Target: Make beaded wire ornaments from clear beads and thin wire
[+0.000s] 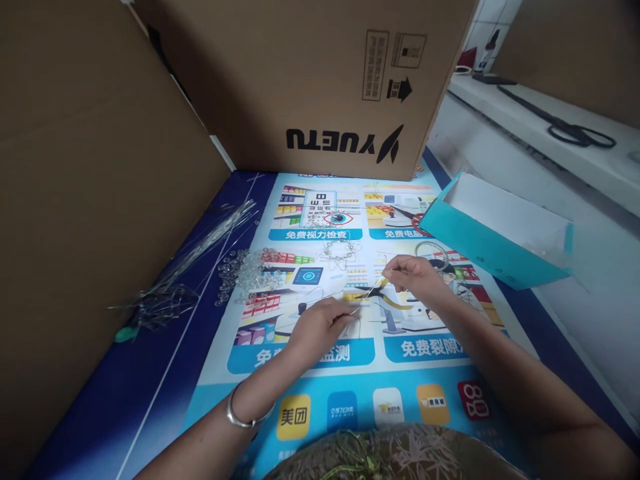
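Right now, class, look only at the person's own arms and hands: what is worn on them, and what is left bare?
Both forearms are bare, with no sleeves in view. The left hand has a plain silver bangle, thin and rounded, sitting at the wrist. The right hand and its wrist carry nothing: no watch, band or glove. No rings can be made out on either hand.

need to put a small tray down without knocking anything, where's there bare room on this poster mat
Free: the app-icon strip near the body, below both hands, and the dark blue edge between the wire bundle and left hand. Crowded: the clear beads and around the right hand by the teal box.
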Motion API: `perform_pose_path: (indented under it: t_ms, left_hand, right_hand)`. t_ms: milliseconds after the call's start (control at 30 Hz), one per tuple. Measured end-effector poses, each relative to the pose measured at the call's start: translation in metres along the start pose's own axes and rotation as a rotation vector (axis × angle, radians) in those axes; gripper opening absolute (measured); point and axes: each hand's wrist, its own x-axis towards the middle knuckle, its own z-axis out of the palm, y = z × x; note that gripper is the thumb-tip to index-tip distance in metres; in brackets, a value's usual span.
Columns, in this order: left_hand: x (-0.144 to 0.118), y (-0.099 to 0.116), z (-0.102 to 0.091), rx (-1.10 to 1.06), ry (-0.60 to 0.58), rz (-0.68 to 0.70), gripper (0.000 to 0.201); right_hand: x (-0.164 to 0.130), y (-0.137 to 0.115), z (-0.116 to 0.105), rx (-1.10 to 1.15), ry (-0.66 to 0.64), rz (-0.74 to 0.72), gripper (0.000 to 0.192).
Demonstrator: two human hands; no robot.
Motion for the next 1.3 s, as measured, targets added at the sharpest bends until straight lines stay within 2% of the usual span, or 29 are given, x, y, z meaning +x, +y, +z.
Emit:
perform_pose_path:
  t_ms: [200,367,600,833,933,1033,1167,1300]
  left_hand:
    - [0.001,-0.006,-0.002,-0.109,-0.073,-0.18,0.02]
    - [0.002,-0.01,-0.005,-0.242,-0.138,-0.272,0.022]
    - [0.004,-0.01,-0.01,-0.273,-0.135,-0.312,0.025]
    - [0.003,-0.003,-0.013,-0.201,-0.029,-0.248,0.026]
    - [0.001,0.003,-0.008,-0.334,0.001,-0.227,0.027]
    - [-0.002,0.009,-0.004,-0.526,-0.046,-0.237,0.028]
    - [-0.004,0.017,0.0,-0.746,-0.142,-0.312,0.025]
    - [-0.004,0.02,-0.001,-0.804,-0.162,-0.377,0.024]
  right_hand:
    - [0.002,0.006,0.001,-0.01,-0.024,0.035,0.022]
    - [0.004,0.007,0.002,-0.044,-0.039,0.051,0.021]
    - [0.006,0.01,0.001,-0.067,-0.032,0.074,0.021]
    - [0.002,0.005,0.007,-0.057,-0.032,0.048,0.018]
    - [-0.003,0.004,0.017,-0.026,-0.117,0.022,0.016]
    - [-0.008,0.007,0.026,0.004,-0.189,-0.025,0.016]
    - [-0.012,0.011,0.033,-0.002,-0.174,-0.083,0.016]
    - [-0.013,0.012,0.035,0.014,-0.185,-0.111,0.018]
